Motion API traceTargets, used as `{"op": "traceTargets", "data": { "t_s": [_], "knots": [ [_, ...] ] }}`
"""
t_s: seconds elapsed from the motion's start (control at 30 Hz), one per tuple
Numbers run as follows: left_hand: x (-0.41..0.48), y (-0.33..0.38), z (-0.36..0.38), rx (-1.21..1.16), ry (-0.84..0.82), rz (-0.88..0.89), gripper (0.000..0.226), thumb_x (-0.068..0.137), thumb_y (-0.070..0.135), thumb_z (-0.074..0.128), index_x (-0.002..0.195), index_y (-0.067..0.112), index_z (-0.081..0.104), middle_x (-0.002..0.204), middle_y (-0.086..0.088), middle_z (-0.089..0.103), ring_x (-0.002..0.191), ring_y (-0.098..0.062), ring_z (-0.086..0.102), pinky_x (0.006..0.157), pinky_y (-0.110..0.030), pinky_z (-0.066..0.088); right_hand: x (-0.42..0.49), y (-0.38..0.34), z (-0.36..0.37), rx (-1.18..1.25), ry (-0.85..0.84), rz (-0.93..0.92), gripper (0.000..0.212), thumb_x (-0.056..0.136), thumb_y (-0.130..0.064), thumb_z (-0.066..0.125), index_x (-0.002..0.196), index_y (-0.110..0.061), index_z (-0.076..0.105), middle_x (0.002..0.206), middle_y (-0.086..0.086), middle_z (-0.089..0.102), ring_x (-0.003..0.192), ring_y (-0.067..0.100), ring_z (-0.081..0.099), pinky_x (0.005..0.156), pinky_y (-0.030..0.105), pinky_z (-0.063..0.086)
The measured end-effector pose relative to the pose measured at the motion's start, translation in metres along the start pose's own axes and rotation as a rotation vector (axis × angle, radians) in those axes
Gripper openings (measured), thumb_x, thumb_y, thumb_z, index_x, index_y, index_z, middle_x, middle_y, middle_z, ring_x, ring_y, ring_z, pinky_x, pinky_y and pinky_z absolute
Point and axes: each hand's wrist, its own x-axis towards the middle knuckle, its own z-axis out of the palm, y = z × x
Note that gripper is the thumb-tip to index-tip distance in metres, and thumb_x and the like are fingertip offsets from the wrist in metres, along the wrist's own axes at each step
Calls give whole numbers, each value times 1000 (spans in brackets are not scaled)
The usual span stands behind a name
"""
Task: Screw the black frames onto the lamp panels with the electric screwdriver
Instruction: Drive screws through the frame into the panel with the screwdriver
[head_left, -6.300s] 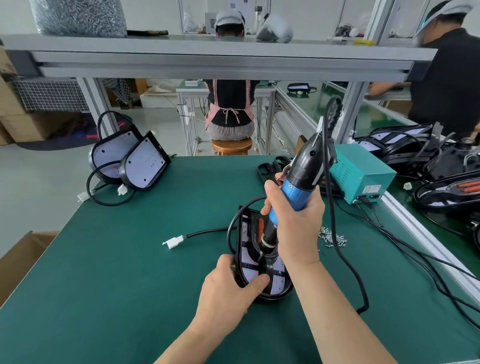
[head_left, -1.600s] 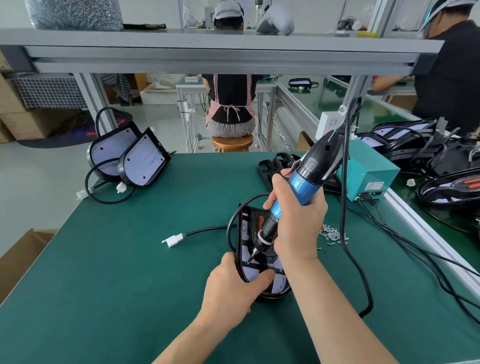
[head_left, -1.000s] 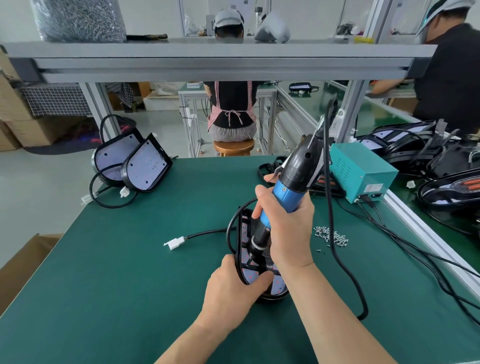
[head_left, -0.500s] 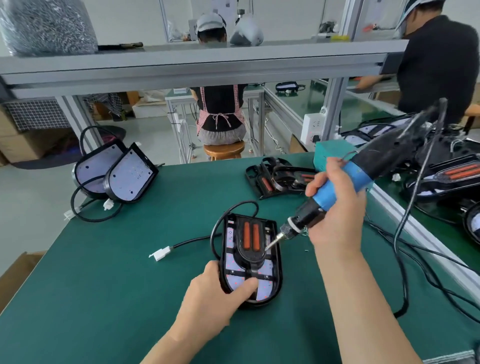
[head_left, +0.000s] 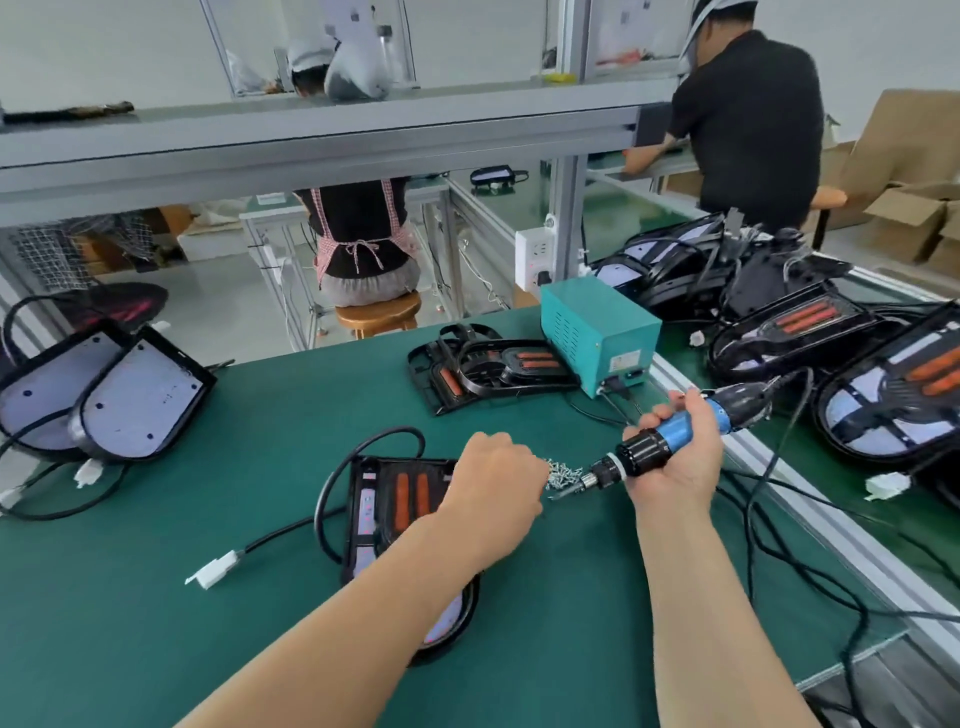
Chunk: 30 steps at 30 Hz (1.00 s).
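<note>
A lamp panel with its black frame (head_left: 387, 501) lies flat on the green mat (head_left: 260, 467), partly hidden under my left forearm. My left hand (head_left: 493, 491) reaches over it to a small pile of screws (head_left: 563, 472); its fingertips are hidden at the pile. My right hand (head_left: 678, 460) grips the blue and black electric screwdriver (head_left: 672, 434), which is tilted low with its bit at the right edge of the screws, away from the lamp.
Loose black frames (head_left: 493, 364) lie behind, beside a teal power box (head_left: 597, 332). Two lamp panels (head_left: 135, 400) lean at the far left. The lamp's cable ends in a white plug (head_left: 213, 569). More lamps (head_left: 883, 400) and cables crowd the right bench. Two people work beyond.
My left hand has let go of the lamp and moved right to the screw pile. My right hand has lifted the screwdriver off the lamp and lowered it beside the screws.
</note>
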Motion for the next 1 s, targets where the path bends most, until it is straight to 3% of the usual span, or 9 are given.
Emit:
{"op": "traceTargets", "data": {
  "t_s": [0.07,0.17,0.27,0.33,0.4,0.5,0.57,0.67,1.0],
  "knots": [
    [11,3,5,44,-55,8,13,94,32,61,88,21,64,90,1,66,95,-26,57,73,-35,29,3,-1,-3,23,1,7,15,91,-30,71,84,-20,62,67,-6,58,54,9,53,55,21,42],
    [16,4,14,14,-104,-10,32,91,27,65,66,18,46,68,1,52,81,-28,51,70,-36,28,5,-1,-4,28,-2,15,15,91,-30,71,86,-19,61,67,-6,58,54,9,54,55,21,43],
    [16,5,17,-46,-127,-10,11,94,25,61,91,15,62,94,-5,67,94,-30,58,79,-38,39,4,2,-3,4,-9,21,15,91,-30,71,86,-19,60,67,-5,58,55,10,54,56,21,43],
    [11,4,13,-142,-138,-16,15,98,22,56,107,12,62,106,-9,66,102,-31,59,85,-39,44,3,2,-2,9,-6,26,15,92,-30,70,86,-19,60,67,-5,58,55,10,54,57,21,43],
    [2,2,10,-436,-96,-67,11,99,16,51,107,10,58,106,-11,64,99,-30,59,86,-41,47,1,1,-1,32,-2,32,15,92,-29,70,85,-19,60,68,-6,58,55,9,54,56,21,42],
    [-20,-2,-1,-936,23,-210,4,92,12,62,92,15,61,83,-2,68,80,-19,64,77,-32,53,-5,-2,4,65,-10,37,16,91,-29,70,83,-20,60,68,-7,57,54,8,52,55,20,41],
    [-36,-6,-3,-1170,75,-276,9,85,11,73,84,17,66,75,1,69,68,-12,63,72,-26,52,-13,-2,11,58,-30,33,16,92,-29,69,83,-20,60,67,-8,57,54,8,52,54,20,40],
    [-56,-13,-1,-1430,137,-355,13,81,5,76,83,17,71,77,-5,72,71,-12,64,76,-28,54,-29,0,25,42,-85,38,15,91,-29,69,83,-20,60,66,-8,57,53,8,51,54,21,40],
    [-87,-26,2,-1441,263,-327,40,83,8,75,97,44,63,80,5,74,71,-7,60,74,-18,49,-78,11,63,-59,-202,2,14,91,-26,70,89,-20,57,65,-7,58,53,8,51,57,20,41]
  ]
}}
